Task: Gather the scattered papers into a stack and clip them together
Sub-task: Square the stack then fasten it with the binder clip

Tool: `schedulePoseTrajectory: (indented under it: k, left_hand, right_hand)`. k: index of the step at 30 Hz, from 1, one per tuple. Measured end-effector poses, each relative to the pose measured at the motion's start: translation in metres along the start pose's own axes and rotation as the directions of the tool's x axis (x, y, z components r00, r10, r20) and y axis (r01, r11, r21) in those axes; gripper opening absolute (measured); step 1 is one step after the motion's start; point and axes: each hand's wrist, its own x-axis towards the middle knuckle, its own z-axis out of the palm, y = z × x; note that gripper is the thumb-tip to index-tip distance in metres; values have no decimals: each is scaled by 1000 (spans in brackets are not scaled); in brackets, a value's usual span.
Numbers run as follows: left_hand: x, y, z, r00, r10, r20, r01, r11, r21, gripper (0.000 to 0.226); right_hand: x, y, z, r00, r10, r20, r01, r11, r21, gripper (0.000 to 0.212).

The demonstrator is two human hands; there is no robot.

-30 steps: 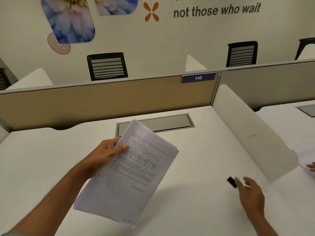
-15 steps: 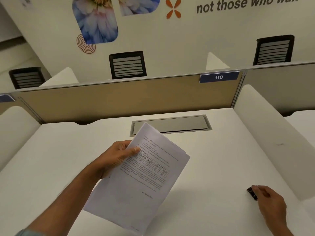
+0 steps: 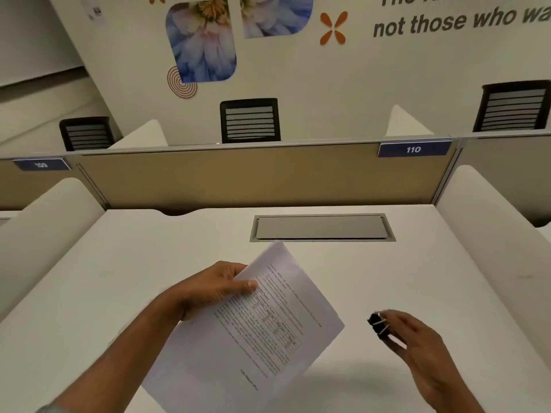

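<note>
Binder clip (image 3: 378, 327) has come up, pinched in right hand (image 3: 417, 341).

Left hand (image 3: 216, 289): your forearm enters from the lower left. The thumb lies flat across the top sheet of the paper stack (image 3: 268, 329) and the fingers (image 3: 229, 268) curl behind its edge, holding it tilted.

Right hand (image 3: 417, 338): your forearm enters from the lower right, back of the hand upward. It pinches the binder clip (image 3: 376, 323) at its wire handles, well apart from your left hand.

Tilted paper stack (image 3: 253, 332); blk binder clip (image 3: 377, 324)
</note>
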Motion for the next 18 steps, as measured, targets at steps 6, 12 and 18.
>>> schedulePoseTrajectory:
  k: [6,12,18]
  left_hand:
    - [-15,-3,-9,995,-28,91,24,999,41,36]
    - [-27,-3,-17,983,-82,163,64,991,115,42]
    - [-34,-5,-20,980,-78,184,56,991,124,38]
  right_hand:
    - [-13,-59,91,942,-274,196,302,944,-133,16]
    - [-22,-98,151,876,-364,315,411,907,-94,21]
    - [-21,-113,179,842,-399,364,457,885,-88,8]
